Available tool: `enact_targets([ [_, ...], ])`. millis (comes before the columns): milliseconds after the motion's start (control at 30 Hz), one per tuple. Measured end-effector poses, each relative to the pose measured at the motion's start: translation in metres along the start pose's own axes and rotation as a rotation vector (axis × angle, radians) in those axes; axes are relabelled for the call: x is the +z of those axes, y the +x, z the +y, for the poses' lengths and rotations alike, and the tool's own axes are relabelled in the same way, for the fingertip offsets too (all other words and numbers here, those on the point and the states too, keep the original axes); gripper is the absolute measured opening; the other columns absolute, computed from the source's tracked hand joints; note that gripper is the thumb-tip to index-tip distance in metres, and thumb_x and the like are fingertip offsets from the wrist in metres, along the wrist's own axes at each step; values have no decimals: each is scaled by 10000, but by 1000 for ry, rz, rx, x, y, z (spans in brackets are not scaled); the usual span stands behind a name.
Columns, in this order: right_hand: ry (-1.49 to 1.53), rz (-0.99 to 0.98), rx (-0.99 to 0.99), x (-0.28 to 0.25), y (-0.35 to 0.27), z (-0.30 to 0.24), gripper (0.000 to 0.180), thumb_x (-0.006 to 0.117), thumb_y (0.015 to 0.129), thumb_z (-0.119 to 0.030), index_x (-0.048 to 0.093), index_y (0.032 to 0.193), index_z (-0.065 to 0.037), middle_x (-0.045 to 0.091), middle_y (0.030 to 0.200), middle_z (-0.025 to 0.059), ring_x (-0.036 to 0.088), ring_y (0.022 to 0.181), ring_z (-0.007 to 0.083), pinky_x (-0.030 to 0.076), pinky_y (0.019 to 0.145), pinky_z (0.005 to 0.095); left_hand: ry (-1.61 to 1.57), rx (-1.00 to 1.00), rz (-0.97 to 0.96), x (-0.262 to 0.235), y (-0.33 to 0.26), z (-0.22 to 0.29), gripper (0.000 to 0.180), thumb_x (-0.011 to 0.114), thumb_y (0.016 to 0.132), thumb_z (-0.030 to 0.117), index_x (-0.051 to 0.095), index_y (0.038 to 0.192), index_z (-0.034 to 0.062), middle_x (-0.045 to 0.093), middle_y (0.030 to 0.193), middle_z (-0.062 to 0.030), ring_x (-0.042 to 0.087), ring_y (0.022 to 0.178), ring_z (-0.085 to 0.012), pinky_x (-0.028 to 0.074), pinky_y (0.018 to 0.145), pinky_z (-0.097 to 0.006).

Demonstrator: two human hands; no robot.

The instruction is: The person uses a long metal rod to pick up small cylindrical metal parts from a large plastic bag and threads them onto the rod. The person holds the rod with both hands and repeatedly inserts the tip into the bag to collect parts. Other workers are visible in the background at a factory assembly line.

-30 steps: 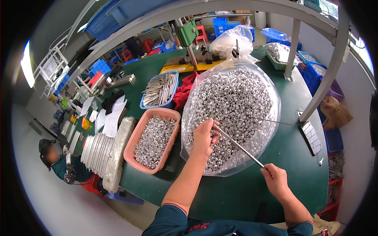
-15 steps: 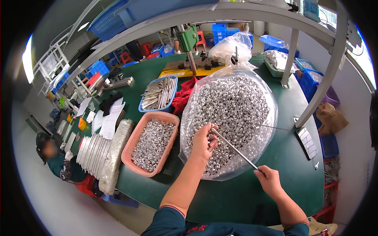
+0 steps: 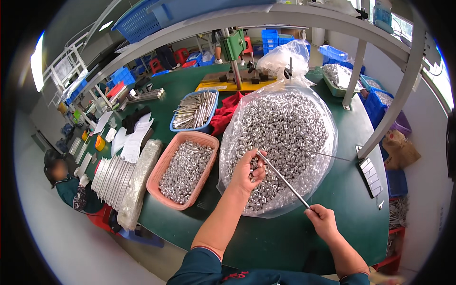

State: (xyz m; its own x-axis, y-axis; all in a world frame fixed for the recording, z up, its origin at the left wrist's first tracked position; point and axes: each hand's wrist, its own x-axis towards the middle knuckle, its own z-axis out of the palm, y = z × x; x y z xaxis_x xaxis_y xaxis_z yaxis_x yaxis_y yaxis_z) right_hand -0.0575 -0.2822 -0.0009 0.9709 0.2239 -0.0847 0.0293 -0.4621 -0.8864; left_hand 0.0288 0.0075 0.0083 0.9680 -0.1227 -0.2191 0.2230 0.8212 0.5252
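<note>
My right hand (image 3: 323, 221) is closed around the near end of a slim metal rod (image 3: 285, 181), which slants up and left. Its far end meets my left hand (image 3: 248, 172), where thumb and forefinger close on it and the other fingers curl below. Whether a small part sits between those fingertips is too small to tell. Both hands are over a clear plastic bag (image 3: 332, 128), spread open and heaped with small silvery metal sleeves (image 3: 280, 118). A thin rod (image 3: 327, 154) lies across the bag's right side.
To the left stand a pink basket (image 3: 153, 186) of small metal parts and a blue basket (image 3: 174, 118) of metal rods. Red cloth (image 3: 225, 115) lies beside them. Behind the bag is a green press (image 3: 233, 45). A shelf post (image 3: 394, 107) rises at right. A co-worker (image 3: 71, 190) sits far left.
My hands stay on the rod in almost the same pose. The fingers of my left hand have shifted slightly at its far end. The whole view has moved a little.
</note>
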Motion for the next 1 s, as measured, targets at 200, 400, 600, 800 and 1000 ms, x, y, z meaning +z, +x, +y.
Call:
enact_targets([
  [200,-230,192,-246,-6,2,6,156,662,856,-138,647,905,9,529,594,115,473,532,136,406,520,293,92,-75,-71,-6,1,9,230,569,896,240,608,951,20,523,623,-23,353,385,-78,244,351,-232],
  [400,-32,-50,59,-16,-2,-11,150,623,882,-139,656,896,6,496,609,-18,447,582,56,373,531,246,136,-105,-70,-5,-2,13,269,548,926,255,599,984,-3,542,633,-33,369,391,-76,252,352,-229],
  [600,141,-118,166,-8,0,-4,201,617,903,-183,658,914,14,518,656,-19,447,634,56,387,568,251,158,-96,-119,7,-3,3,463,477,972,429,583,1043,-16,521,634,-34,360,401,-74,266,363,-217],
  [800,225,-102,142,-8,-3,1,209,623,902,-194,654,904,13,494,645,-35,426,621,46,363,551,238,110,-66,-70,3,-5,12,458,457,980,431,589,1067,1,497,625,-21,352,407,-71,253,369,-223],
  [1000,126,-126,152,-10,-5,2,207,637,893,-190,652,903,17,494,635,-32,428,608,49,367,538,247,82,-83,-33,4,-8,17,491,410,993,453,598,1115,16,486,607,-16,338,401,-68,245,372,-221],
])
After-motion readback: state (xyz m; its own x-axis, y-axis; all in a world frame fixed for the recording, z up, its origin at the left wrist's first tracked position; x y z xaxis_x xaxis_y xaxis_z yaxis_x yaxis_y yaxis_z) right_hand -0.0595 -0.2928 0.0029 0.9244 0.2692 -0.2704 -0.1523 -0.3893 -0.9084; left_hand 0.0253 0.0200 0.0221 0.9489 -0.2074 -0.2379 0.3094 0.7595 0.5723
